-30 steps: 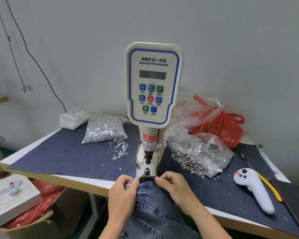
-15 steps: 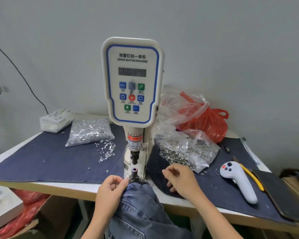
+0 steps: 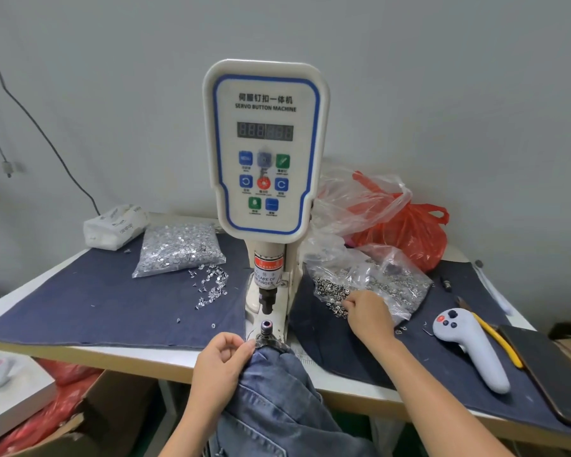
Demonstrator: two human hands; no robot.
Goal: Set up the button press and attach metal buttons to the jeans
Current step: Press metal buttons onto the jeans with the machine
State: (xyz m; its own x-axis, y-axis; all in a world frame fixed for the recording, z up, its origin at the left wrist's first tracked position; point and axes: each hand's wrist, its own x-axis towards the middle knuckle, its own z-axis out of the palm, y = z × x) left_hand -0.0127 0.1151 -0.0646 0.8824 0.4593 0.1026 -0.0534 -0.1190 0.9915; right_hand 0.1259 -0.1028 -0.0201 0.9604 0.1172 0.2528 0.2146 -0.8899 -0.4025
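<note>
my left hand [image 3: 219,364] pinches the edge of the blue denim jeans [image 3: 277,400] at the near table edge, the fabric touching the small round lower die [image 3: 266,327] of the white servo button machine [image 3: 266,159]. my right hand [image 3: 370,313] reaches right of the machine, fingers curled down into the loose silver metal buttons [image 3: 332,290] spilling from a clear plastic bag [image 3: 376,275]; i cannot tell whether it grips one. a second clear bag of silver tacks [image 3: 178,249] lies far left on the dark blue cloth [image 3: 80,301].
</note>
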